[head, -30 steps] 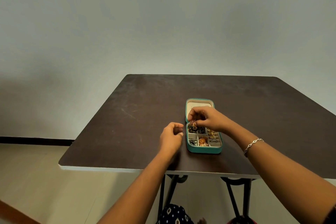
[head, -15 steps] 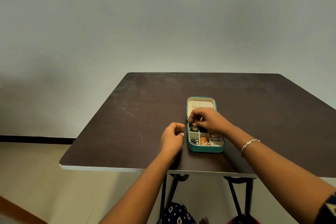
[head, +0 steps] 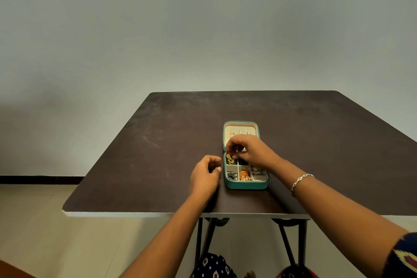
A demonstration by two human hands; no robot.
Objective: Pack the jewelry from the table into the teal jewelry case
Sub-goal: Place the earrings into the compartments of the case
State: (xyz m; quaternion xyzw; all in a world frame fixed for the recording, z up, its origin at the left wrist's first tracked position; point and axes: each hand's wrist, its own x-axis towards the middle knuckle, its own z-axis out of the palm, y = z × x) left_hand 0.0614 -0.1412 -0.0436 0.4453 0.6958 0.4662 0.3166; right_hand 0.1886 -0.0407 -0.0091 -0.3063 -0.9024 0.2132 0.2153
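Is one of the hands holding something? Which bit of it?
The right hand pinches a small gold jewelry piece, seemingly by its top, over the teal case. The left hand holds nothing.

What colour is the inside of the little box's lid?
Cream. The lid lining shows best in the head view.

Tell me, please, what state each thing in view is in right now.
teal jewelry case: open, most visible compartments holding jewelry.
lid: swung back, away from the person.
right hand: over the case, fingers pinching a gold piece.
gold piece: held above the far-left compartment.
left hand: loosely curled, holding nothing, beside the case.
bracelet: worn on the right wrist.
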